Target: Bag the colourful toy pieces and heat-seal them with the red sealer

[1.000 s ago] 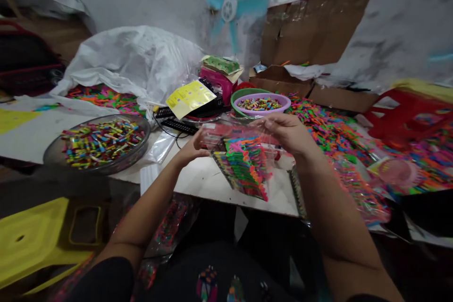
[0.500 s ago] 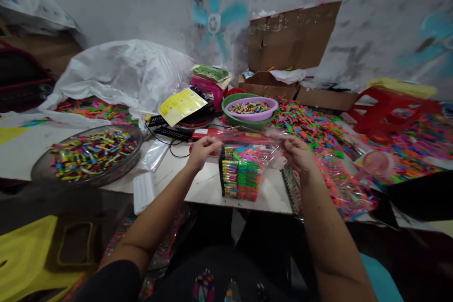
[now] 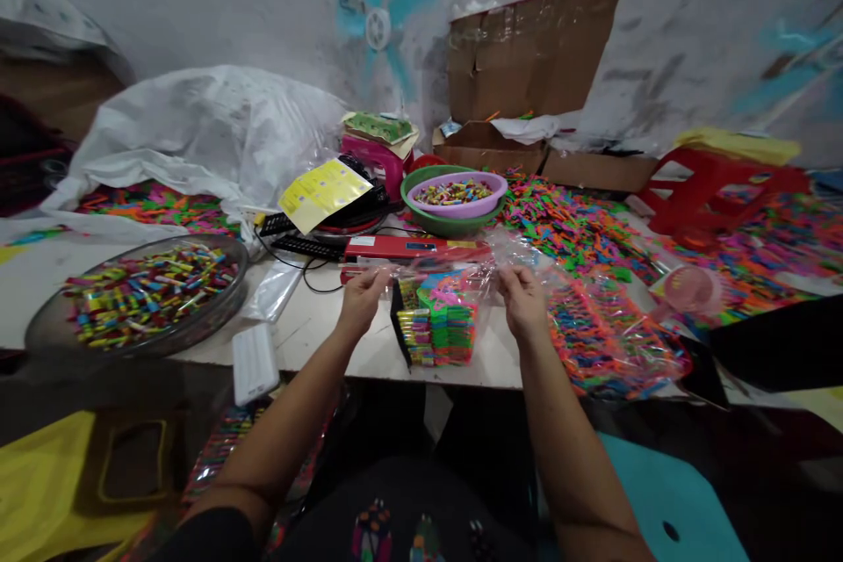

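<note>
Head view: a clear bag (image 3: pixel 488 272) of coloured sticks (image 3: pixel 448 329) hung between your left hand (image 3: pixel 361 303) and right hand (image 3: pixel 527 307).
Both sets of fingers were pinched narrow on the bag's upper edge, with the sticks just below and between them and the red machine (image 3: pixel 454 253) just beyond. The plastic looked bunched beside your right fingers, so smoothing it there and pulling evenly probably suited this hold best; a stronger tug on one side risked tipping the sticks. One second earlier the bag slanted; now it hung more upright, and a teal stool (image 3: pixel 659 483) showed below your right fingers.
</note>
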A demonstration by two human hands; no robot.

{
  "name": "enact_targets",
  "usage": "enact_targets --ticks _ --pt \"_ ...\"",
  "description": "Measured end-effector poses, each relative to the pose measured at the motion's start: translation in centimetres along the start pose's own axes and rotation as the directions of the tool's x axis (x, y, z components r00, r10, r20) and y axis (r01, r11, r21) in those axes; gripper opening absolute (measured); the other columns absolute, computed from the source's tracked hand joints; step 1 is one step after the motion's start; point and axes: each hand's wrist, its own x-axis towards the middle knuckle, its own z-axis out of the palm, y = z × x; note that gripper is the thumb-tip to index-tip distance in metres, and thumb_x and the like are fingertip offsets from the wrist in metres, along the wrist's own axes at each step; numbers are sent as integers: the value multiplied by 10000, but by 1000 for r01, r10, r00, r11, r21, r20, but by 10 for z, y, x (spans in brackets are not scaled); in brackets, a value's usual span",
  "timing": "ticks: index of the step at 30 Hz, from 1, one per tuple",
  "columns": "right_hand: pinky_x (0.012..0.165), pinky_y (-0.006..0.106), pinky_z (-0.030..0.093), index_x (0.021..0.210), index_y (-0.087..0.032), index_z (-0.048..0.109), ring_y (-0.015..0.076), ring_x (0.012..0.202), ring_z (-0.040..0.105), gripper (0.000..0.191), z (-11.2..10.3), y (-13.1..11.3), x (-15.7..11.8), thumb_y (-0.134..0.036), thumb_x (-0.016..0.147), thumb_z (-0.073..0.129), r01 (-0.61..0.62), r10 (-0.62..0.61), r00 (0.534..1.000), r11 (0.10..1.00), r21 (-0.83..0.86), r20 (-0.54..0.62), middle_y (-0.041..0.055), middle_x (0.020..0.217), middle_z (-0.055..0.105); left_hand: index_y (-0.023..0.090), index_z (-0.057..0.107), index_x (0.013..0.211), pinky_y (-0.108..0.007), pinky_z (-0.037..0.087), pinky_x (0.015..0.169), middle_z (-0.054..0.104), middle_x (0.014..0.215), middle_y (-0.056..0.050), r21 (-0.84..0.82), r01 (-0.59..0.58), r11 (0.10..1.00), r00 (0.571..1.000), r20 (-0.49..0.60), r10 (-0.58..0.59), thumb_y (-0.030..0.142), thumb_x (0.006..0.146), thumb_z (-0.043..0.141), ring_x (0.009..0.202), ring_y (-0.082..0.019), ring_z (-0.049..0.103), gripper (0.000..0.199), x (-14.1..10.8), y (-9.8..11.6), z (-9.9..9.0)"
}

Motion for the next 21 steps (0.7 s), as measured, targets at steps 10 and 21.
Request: enact_targets --ticks 10,21 --pt "441 215 487 671 -190 484 126 529 610 298 -1 -21 -38 -411 637 682 -224 226 974 965 133 -2 -30 616 622 139 636 746 -279 516 665 672 672 -36 -174 209 962 973 -63 -223 526 671 658 639 -159 641 395 -12 24 -16" --pt "392 185 443 618 -185 461 117 461 585 141 2 94 -8 -251 604 585 -655 669 728 744 135 -152 -23 504 585 126 570 708 -236 453 482 635 586 -33 -253 680 689 706 -29 -708 404 709 656 496 -154 618 291 30 -96 -1"
